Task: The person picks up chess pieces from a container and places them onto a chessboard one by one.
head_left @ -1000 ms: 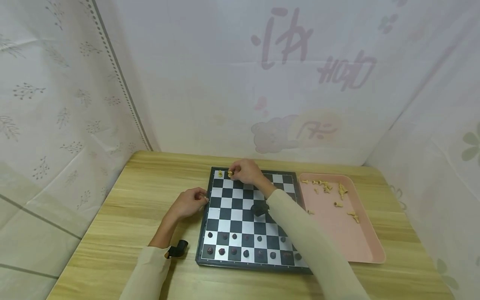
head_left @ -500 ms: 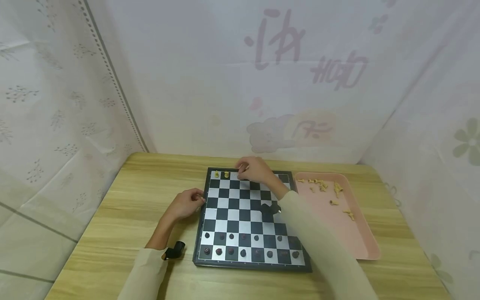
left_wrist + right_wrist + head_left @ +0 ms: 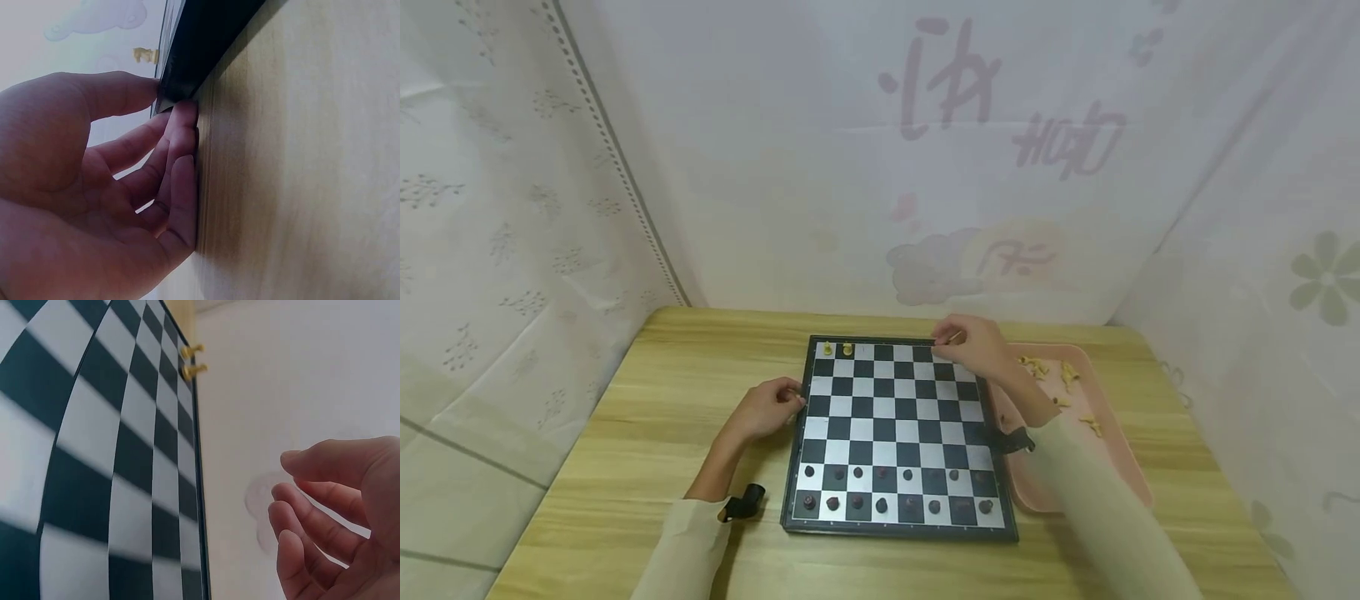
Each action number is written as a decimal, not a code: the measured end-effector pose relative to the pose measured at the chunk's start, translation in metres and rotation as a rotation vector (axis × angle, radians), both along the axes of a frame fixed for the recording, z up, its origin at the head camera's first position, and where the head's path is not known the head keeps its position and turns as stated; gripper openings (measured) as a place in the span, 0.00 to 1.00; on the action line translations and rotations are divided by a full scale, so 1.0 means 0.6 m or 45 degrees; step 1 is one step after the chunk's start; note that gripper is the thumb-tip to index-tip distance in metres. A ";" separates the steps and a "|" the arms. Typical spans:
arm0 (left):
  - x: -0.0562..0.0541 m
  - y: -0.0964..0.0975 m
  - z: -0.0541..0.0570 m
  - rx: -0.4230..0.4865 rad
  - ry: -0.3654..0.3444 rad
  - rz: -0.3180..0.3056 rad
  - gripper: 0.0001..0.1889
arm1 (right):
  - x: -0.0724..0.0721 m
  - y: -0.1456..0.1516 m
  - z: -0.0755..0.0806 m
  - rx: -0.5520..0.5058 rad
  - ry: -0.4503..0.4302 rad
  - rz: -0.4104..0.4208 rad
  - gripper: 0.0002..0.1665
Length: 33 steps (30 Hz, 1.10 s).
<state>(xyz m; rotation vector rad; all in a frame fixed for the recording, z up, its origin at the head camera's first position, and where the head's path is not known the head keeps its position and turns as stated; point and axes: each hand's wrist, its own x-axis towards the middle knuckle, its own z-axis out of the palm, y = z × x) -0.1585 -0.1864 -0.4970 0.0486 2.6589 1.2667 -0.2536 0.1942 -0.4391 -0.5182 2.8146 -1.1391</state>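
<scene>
A black-and-white checkered chessboard lies flat on a wooden table in front of me. In its far left corner stand two yellow chess pieces, upright on neighbouring squares of the back row. Two rows of dark pieces line the near side.

My left hand is at the board's left edge, thumb on top and bent fingers against the side, pinching it lightly. I judge that a light, level hold is best here: enough to stop the board sliding, without tipping it.

My right hand hangs by the far right corner, half open, with a gap between thumb and curved fingertips and nothing held.

Just right of the board is a pink tray with loose yellow pieces lying on their sides, partly hidden by my arm. Those small pieces would probably handle best pinched one at a time, turned base down and set mid-square. My right sleeve crosses the tray; carrying the forearm high should avoid knocking anything.
</scene>
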 end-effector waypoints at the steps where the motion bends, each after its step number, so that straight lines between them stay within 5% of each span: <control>1: 0.001 0.001 0.001 0.000 -0.001 -0.002 0.17 | 0.005 0.013 0.000 0.000 0.010 -0.016 0.11; 7: 0.004 0.001 0.007 -0.012 -0.007 0.001 0.17 | 0.038 0.092 0.001 -0.002 0.016 -0.078 0.14; 13: 0.006 0.002 0.011 -0.010 -0.003 0.000 0.17 | 0.071 0.165 0.000 0.206 0.030 -0.253 0.23; 21: 0.006 0.003 0.011 -0.004 0.001 -0.004 0.18 | 0.083 0.256 -0.019 0.052 0.005 -0.342 0.22; 33: 0.007 0.003 0.009 0.014 -0.003 0.001 0.18 | 0.093 0.304 -0.044 0.198 0.033 -0.626 0.26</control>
